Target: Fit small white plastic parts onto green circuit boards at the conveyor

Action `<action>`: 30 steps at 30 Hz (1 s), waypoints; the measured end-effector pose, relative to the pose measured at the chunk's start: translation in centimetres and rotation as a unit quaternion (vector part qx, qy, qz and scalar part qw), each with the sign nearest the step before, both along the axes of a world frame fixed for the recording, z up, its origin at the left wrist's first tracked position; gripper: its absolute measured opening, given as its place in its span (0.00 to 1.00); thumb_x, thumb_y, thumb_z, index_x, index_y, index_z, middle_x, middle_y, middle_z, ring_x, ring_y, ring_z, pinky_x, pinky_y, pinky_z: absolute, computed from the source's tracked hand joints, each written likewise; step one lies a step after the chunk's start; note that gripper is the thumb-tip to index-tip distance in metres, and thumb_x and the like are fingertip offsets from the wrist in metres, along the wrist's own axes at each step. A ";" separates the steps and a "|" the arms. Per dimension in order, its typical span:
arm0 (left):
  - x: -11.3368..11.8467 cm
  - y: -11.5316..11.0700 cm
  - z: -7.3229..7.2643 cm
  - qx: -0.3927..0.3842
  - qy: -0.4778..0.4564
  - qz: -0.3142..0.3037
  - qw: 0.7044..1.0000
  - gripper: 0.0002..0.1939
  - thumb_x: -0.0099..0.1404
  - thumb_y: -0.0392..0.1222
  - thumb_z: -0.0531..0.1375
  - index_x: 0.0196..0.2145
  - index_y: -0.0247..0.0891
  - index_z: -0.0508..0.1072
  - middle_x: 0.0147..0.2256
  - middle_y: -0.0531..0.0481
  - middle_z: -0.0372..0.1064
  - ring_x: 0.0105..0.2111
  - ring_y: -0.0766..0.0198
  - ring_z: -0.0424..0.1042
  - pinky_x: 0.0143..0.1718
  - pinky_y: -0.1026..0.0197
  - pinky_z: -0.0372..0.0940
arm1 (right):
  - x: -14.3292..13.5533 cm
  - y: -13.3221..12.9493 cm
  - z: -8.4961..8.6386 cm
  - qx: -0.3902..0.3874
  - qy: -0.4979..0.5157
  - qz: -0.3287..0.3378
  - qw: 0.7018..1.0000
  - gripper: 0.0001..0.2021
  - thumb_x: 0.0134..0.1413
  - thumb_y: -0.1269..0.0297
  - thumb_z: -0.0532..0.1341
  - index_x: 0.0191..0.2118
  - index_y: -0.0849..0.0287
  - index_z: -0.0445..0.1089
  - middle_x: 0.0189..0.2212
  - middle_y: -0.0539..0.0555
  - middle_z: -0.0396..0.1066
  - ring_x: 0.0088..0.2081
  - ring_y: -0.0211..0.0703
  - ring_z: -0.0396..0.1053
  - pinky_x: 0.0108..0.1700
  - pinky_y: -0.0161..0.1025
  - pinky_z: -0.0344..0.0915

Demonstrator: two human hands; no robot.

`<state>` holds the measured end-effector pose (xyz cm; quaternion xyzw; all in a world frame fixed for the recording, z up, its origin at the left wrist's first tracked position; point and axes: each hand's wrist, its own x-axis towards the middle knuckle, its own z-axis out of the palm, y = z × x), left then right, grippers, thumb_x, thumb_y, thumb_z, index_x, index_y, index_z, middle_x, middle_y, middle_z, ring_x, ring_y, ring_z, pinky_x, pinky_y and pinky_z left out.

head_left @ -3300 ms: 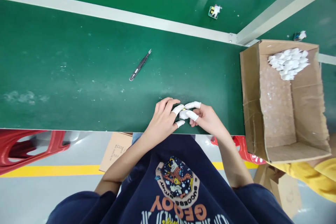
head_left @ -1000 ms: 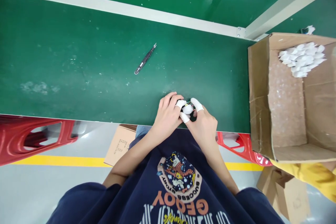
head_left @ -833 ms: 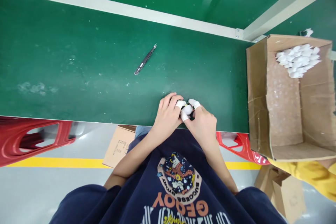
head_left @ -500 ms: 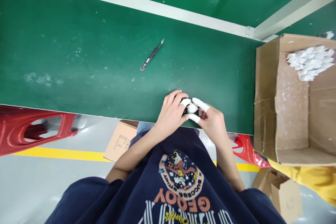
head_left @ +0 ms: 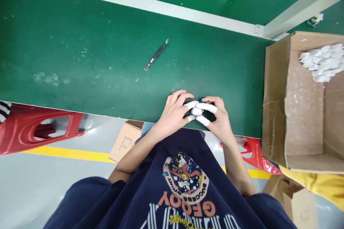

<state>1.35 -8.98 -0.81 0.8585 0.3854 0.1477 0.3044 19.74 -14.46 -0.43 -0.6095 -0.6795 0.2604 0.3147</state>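
Note:
A small rounded white piece point(head_left: 197, 111) is pinched between both hands close to the near edge of the green table. My left hand point(head_left: 176, 111) grips its left side with thumb and forefinger, both in white finger cots. From the right, my right hand point(head_left: 219, 117) closes on the same piece, its thumb and forefinger also wearing white cots. The fingers cover much of the piece, so its exact kind cannot be made out. Black tweezers point(head_left: 156, 54) lie farther off on the table, touched by neither hand.
An open cardboard box point(head_left: 290, 103) stands at the table's right, with a heap of white pieces point(head_left: 324, 61) inside. A pale metal rail point(head_left: 150, 5) runs along the back. Red stools point(head_left: 34, 125) and a smaller carton point(head_left: 125, 142) are below the near edge.
My right forefinger and thumb have moved left and closed further over the white piece. My right hand's other fingers have lifted and straightened. The view has shifted slightly.

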 end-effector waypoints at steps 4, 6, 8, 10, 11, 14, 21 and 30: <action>0.0 0.0 0.1 0.010 0.003 -0.003 1.000 0.15 0.61 0.41 0.62 0.47 0.41 0.72 0.57 0.46 0.62 0.61 0.49 0.53 0.59 0.45 0.53 | -0.1 0.1 0.2 -0.007 -0.038 -0.030 0.999 0.13 0.60 0.58 0.59 0.50 0.52 0.69 0.51 0.56 0.65 0.52 0.51 0.60 0.53 0.51 0.61; 0.0 0.0 0.1 0.011 0.002 -0.001 1.000 0.15 0.61 0.41 0.62 0.47 0.42 0.72 0.56 0.46 0.62 0.61 0.49 0.53 0.59 0.45 0.53 | -0.1 0.3 0.2 -0.021 -0.051 -0.020 0.998 0.12 0.61 0.59 0.58 0.49 0.52 0.69 0.52 0.56 0.65 0.52 0.52 0.60 0.54 0.52 0.60; 0.0 0.0 0.1 0.011 0.004 -0.001 1.000 0.16 0.61 0.40 0.62 0.48 0.42 0.71 0.56 0.46 0.63 0.61 0.49 0.53 0.58 0.45 0.54 | -0.2 0.5 0.2 -0.030 -0.047 -0.022 0.998 0.13 0.61 0.59 0.57 0.50 0.52 0.68 0.52 0.56 0.65 0.53 0.52 0.60 0.55 0.52 0.60; 0.0 0.0 0.0 0.014 0.002 -0.002 1.000 0.17 0.61 0.40 0.62 0.49 0.42 0.71 0.56 0.46 0.62 0.61 0.49 0.53 0.58 0.44 0.54 | -0.3 0.7 0.1 -0.029 -0.050 -0.035 0.998 0.13 0.61 0.60 0.56 0.51 0.52 0.67 0.51 0.56 0.65 0.53 0.52 0.60 0.56 0.53 0.59; 0.0 0.0 0.0 0.016 0.001 -0.003 1.000 0.17 0.61 0.41 0.62 0.49 0.43 0.71 0.56 0.46 0.62 0.61 0.49 0.53 0.58 0.44 0.53 | -0.4 0.7 0.1 -0.027 -0.054 -0.040 0.997 0.13 0.61 0.60 0.56 0.51 0.52 0.67 0.51 0.56 0.65 0.53 0.52 0.60 0.56 0.53 0.59; 0.0 0.0 0.0 0.018 -0.004 -0.001 1.000 0.17 0.61 0.41 0.62 0.49 0.43 0.71 0.56 0.47 0.62 0.61 0.49 0.52 0.58 0.45 0.54 | -0.8 0.9 0.0 -0.025 -0.060 -0.043 0.997 0.14 0.61 0.61 0.56 0.51 0.53 0.67 0.51 0.56 0.65 0.52 0.52 0.60 0.55 0.53 0.58; 0.1 -0.3 -0.1 0.042 -0.009 0.003 0.999 0.18 0.60 0.38 0.62 0.49 0.39 0.70 0.56 0.45 0.62 0.60 0.49 0.53 0.59 0.46 0.54 | -2.0 0.9 -0.8 0.006 -0.098 -0.094 0.991 0.17 0.56 0.62 0.59 0.51 0.57 0.68 0.50 0.59 0.64 0.52 0.54 0.58 0.55 0.50 0.59; 0.1 -0.4 -0.8 0.084 -0.021 0.003 0.996 0.18 0.60 0.42 0.63 0.48 0.40 0.71 0.54 0.45 0.64 0.58 0.50 0.56 0.56 0.47 0.55 | -1.0 0.4 -1.5 0.028 -0.088 -0.026 0.995 0.19 0.59 0.59 0.57 0.55 0.57 0.66 0.56 0.58 0.63 0.55 0.52 0.57 0.57 0.49 0.57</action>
